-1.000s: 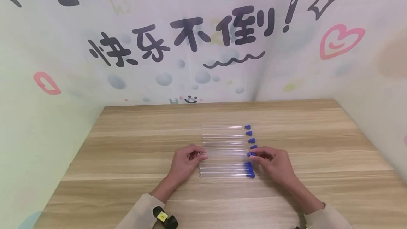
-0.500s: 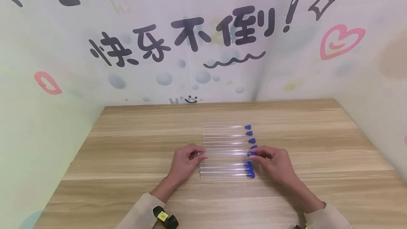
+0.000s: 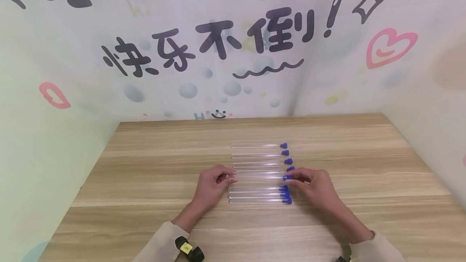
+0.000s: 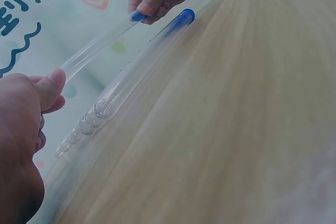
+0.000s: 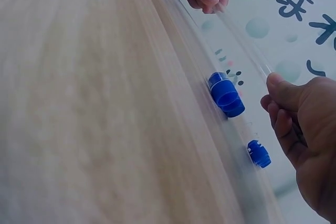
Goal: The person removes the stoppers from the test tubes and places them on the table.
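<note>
My left hand (image 3: pixel 212 183) pinches the rounded end of a clear test tube (image 4: pixel 97 53) between thumb and fingers. At the tube's other end my right hand (image 3: pixel 314 185) pinches a blue cap (image 4: pixel 138 17), which sits at the tube's mouth. The left wrist view shows this tube lifted above the table, roughly level from hand to hand. Below it, on the near side, lie three capped test tubes (image 3: pixel 255 201) side by side, blue caps (image 5: pixel 227 97) to the right. My right fingers partly hide the held cap.
Beyond the hands, several uncapped test tubes (image 3: pixel 255 155) lie parallel on the wood-grain table (image 3: pixel 145 213). Loose blue caps (image 3: pixel 285 153) rest just off their right ends. A white backdrop (image 3: pixel 182 80) with dark lettering and pink hearts rises behind the table.
Both hands keep their hold and place. The capped end of the held test tube has dipped very slightly toward me; the tubes on the table have not moved.
</note>
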A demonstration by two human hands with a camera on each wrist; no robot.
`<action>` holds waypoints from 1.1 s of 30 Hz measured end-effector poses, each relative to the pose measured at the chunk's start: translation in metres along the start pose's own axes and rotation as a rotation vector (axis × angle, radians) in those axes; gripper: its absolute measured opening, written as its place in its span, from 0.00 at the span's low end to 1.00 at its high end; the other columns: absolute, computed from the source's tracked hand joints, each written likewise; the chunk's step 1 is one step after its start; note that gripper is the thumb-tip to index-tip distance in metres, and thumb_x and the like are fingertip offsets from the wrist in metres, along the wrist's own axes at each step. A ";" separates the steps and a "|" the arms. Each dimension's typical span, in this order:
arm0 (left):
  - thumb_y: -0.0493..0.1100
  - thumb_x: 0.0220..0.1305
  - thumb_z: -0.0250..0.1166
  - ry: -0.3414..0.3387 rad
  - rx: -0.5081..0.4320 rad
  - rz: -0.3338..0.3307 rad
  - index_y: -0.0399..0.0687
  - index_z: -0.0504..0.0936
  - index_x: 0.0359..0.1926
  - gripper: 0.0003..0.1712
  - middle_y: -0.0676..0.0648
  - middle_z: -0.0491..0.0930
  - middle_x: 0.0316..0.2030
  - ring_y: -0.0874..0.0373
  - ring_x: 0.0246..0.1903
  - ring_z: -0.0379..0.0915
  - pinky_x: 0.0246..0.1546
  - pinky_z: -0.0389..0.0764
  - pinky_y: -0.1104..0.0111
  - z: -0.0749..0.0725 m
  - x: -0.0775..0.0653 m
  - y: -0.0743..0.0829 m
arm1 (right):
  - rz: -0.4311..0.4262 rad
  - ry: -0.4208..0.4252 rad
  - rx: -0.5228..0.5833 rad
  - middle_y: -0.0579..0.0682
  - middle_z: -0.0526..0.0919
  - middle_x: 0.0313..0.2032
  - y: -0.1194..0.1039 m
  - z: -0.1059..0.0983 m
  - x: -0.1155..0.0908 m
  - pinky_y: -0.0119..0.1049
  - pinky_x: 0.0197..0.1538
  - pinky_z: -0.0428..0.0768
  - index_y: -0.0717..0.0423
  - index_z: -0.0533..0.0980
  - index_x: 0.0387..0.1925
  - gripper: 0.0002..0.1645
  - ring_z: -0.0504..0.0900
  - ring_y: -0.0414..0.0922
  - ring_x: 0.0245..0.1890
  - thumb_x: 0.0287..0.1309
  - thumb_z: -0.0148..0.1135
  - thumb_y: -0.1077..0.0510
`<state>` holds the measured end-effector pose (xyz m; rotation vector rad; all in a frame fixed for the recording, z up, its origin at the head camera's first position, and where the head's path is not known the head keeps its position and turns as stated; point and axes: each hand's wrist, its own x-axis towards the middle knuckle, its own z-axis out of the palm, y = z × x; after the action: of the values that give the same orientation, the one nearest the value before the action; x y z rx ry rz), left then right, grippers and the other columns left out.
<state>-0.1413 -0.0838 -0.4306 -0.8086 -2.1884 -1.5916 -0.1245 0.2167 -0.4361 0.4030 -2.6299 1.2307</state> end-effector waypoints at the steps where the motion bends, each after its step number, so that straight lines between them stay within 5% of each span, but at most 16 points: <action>1: 0.26 0.48 0.71 0.000 -0.002 0.003 0.32 0.84 0.33 0.09 0.44 0.75 0.20 0.57 0.19 0.63 0.19 0.65 0.70 0.000 0.000 0.000 | -0.013 0.000 -0.011 0.39 0.86 0.31 -0.001 0.000 0.000 0.29 0.32 0.79 0.50 0.85 0.35 0.11 0.82 0.35 0.29 0.46 0.74 0.63; 6: 0.25 0.47 0.71 0.005 0.000 -0.015 0.32 0.84 0.33 0.09 0.43 0.75 0.21 0.57 0.19 0.63 0.19 0.65 0.70 0.000 0.001 0.004 | -0.035 -0.014 -0.034 0.39 0.86 0.31 0.000 -0.003 0.000 0.30 0.31 0.78 0.50 0.85 0.35 0.10 0.82 0.35 0.29 0.47 0.74 0.62; 9: 0.26 0.48 0.71 0.021 0.012 -0.084 0.32 0.84 0.33 0.08 0.43 0.76 0.21 0.59 0.20 0.63 0.20 0.66 0.70 0.001 0.002 0.004 | 0.018 0.002 -0.028 0.39 0.86 0.33 0.006 -0.007 0.000 0.29 0.35 0.79 0.48 0.85 0.35 0.09 0.83 0.36 0.33 0.49 0.73 0.58; 16: 0.29 0.48 0.73 0.031 0.023 -0.223 0.36 0.85 0.34 0.09 0.48 0.77 0.22 0.60 0.22 0.63 0.23 0.65 0.72 0.006 -0.003 -0.021 | 0.088 0.067 -0.053 0.40 0.86 0.32 0.018 -0.017 0.002 0.27 0.31 0.76 0.47 0.85 0.36 0.09 0.81 0.37 0.29 0.50 0.73 0.55; 26: 0.35 0.48 0.74 0.028 0.039 -0.253 0.44 0.87 0.33 0.08 0.57 0.79 0.24 0.63 0.22 0.66 0.23 0.67 0.74 0.006 -0.007 -0.035 | 0.121 0.012 -0.028 0.43 0.86 0.33 0.025 -0.016 0.003 0.29 0.32 0.78 0.52 0.82 0.40 0.13 0.82 0.39 0.31 0.49 0.73 0.58; 33: 0.36 0.50 0.74 -0.008 0.077 -0.291 0.44 0.87 0.33 0.07 0.58 0.77 0.22 0.63 0.22 0.66 0.22 0.68 0.73 0.007 -0.007 -0.035 | 0.178 -0.004 -0.008 0.41 0.84 0.30 0.026 -0.014 0.002 0.29 0.32 0.76 0.47 0.82 0.34 0.11 0.81 0.40 0.29 0.46 0.75 0.55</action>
<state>-0.1567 -0.0870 -0.4633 -0.4924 -2.4456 -1.6199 -0.1337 0.2429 -0.4456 0.1731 -2.7224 1.2707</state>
